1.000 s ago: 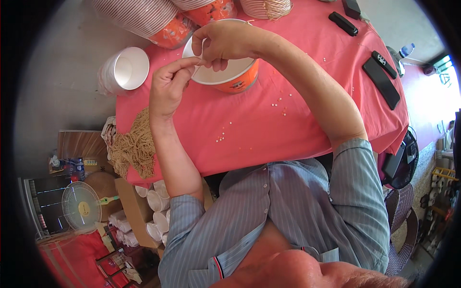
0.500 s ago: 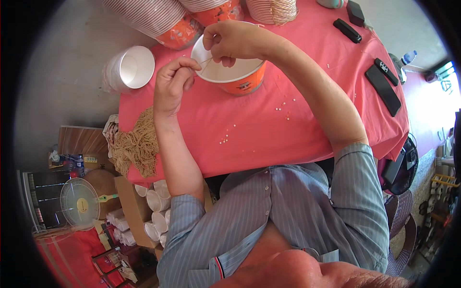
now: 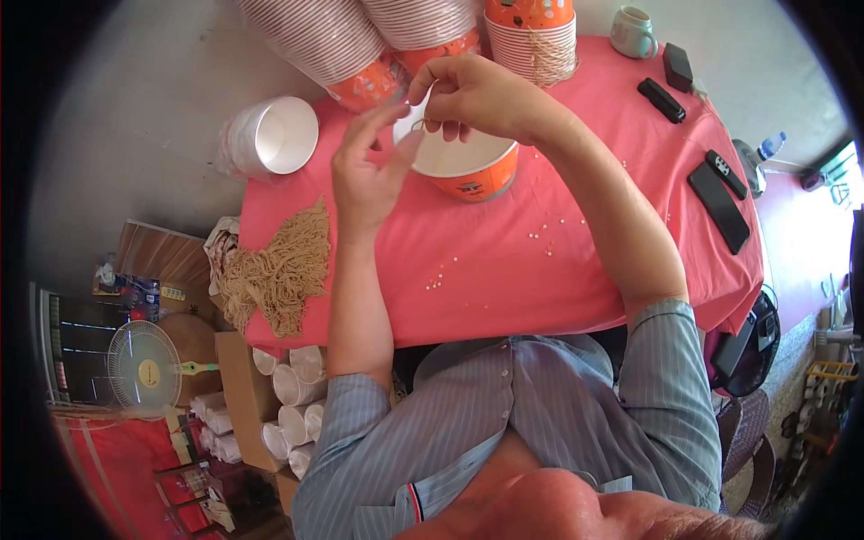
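An orange paper bucket (image 3: 477,183) with a white inside stands on the pink-covered table. Both of my hands are over its far-left rim. My right hand (image 3: 481,97) is closed, its fingertips pinching a thin tan string (image 3: 418,125) that curves in a small loop. My left hand (image 3: 369,175) is open, with thumb and fingers spread around that loop; whether the thumb touches the string is hard to tell. A heap of loose tan strings (image 3: 279,270) lies at the table's left edge, beside my left forearm.
Tall stacks of paper buckets (image 3: 315,40) stand at the back. Another stack (image 3: 531,45) has string loops hanging on it. White tubs (image 3: 286,135) lie at the far left. A mug (image 3: 634,34), a phone (image 3: 720,207) and small white beads (image 3: 544,236) are on the cloth.
My left fingers have gone from pinching the string to spread apart. The string, stretched between both hands before, now curls at my right fingertips. The whole view has shifted slightly.
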The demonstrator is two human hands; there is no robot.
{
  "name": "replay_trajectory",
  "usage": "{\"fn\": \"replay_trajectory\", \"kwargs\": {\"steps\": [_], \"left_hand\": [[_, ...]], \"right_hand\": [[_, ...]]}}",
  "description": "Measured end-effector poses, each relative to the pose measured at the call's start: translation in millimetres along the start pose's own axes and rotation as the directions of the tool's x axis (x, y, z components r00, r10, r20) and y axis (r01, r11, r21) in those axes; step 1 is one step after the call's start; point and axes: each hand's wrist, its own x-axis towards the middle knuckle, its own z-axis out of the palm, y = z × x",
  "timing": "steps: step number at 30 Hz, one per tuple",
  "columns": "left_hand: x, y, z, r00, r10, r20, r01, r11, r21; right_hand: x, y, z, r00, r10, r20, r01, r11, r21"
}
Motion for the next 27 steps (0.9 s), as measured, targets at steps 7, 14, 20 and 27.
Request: {"fn": "replay_trajectory", "kwargs": {"steps": [7,14,20,27], "left_hand": [[-3,9,11,0.996,0.072,-0.053,-0.062,0.983,0.171],[-3,12,8,0.974,0.228,0.012,-0.211,0.876,0.434],[-5,11,5,0.972,0.235,0.012,-0.216,0.872,0.439],[-2,8,5,0.988,0.132,-0.079,-0.106,0.958,0.266]], "right_hand": [[-4,3,14,0.972,-0.224,-0.065,0.186,0.914,-0.360],[-10,-2,22,0.923,-0.370,-0.105,0.254,0.792,-0.556],[-20,-14,30,0.910,-0.388,-0.146,0.210,0.735,-0.645],[-13,-4,23,0.915,-0.391,-0.099,0.239,0.722,-0.649]]}}
